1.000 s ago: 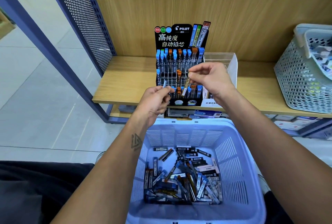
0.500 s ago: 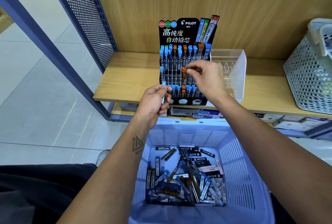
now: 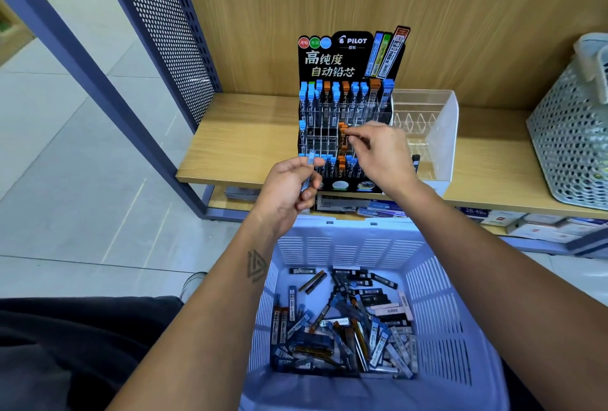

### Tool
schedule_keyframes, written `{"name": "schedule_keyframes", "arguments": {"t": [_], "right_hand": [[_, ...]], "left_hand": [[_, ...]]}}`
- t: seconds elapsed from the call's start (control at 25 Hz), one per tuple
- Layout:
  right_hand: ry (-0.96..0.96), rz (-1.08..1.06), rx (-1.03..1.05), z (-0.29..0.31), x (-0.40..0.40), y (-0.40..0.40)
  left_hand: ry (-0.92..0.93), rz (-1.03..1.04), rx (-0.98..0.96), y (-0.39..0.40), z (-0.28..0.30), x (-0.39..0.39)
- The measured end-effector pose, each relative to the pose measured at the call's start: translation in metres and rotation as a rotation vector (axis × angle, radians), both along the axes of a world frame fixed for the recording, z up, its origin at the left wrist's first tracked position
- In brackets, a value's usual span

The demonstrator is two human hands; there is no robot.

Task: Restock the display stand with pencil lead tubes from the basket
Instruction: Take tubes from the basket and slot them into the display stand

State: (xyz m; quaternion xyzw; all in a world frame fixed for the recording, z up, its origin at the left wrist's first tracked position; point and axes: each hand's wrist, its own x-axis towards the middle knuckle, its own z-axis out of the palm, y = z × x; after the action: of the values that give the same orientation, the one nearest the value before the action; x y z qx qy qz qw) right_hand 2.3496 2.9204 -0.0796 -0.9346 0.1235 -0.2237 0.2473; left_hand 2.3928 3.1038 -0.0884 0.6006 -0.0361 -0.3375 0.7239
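Observation:
A black tiered display stand [image 3: 332,58] sits on the wooden shelf, its rows holding blue-capped and orange-capped lead tubes. My right hand [image 3: 381,153] is at the middle row, fingertips pinched on an orange-capped tube [image 3: 342,138] standing in a slot. My left hand [image 3: 289,190] hovers in front of the bottom row, gripping a blue-capped tube [image 3: 308,167] upright. Below, a lilac plastic basket [image 3: 441,312] holds several loose lead tubes [image 3: 345,328].
A clear acrylic organizer [image 3: 427,134] stands right of the stand. A grey perforated basket [image 3: 569,147] sits at the shelf's far right. The wooden shelf [image 3: 243,144] has boxed stock below [image 3: 348,205]. A perforated blue panel [image 3: 164,32] bounds the left.
My right hand has gone forward and down from above the stand to the middle row, bringing the orange-capped tube into a slot. My left hand has stayed put with its blue-capped tube.

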Motion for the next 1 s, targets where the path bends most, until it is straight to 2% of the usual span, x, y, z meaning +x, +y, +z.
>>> {"name": "schedule_keyframes", "arguments": {"t": [0.12,0.28,0.44,0.56,0.64,0.76,0.88,1.0], "right_hand": [[-0.033,-0.026,0.093,0.010,-0.006,0.002],[0.147,0.133,0.570,0.024,-0.006,0.020],[0.116,0.155,0.710,0.029,-0.008,0.028],[0.080,0.086,0.868,0.032,-0.014,0.020],[0.151,0.101,0.850,0.032,-0.018,0.017],[0.269,0.227,0.624,0.028,-0.025,0.022],[0.227,0.291,0.538,0.025,-0.024,0.030],[0.218,0.294,0.492,0.024,-0.020,0.032]], "left_hand": [[-0.034,-0.020,-0.011,0.000,0.003,-0.002],[-0.092,-0.052,0.012,-0.002,0.007,-0.004],[-0.109,-0.075,0.039,0.004,0.013,-0.007],[-0.063,0.044,-0.011,0.013,0.015,0.001],[-0.048,0.122,-0.058,0.016,0.014,0.007],[-0.127,0.132,-0.009,0.013,0.012,0.008],[-0.226,0.077,0.078,0.011,0.010,0.006],[-0.238,0.076,0.086,0.010,0.011,0.005]]}}
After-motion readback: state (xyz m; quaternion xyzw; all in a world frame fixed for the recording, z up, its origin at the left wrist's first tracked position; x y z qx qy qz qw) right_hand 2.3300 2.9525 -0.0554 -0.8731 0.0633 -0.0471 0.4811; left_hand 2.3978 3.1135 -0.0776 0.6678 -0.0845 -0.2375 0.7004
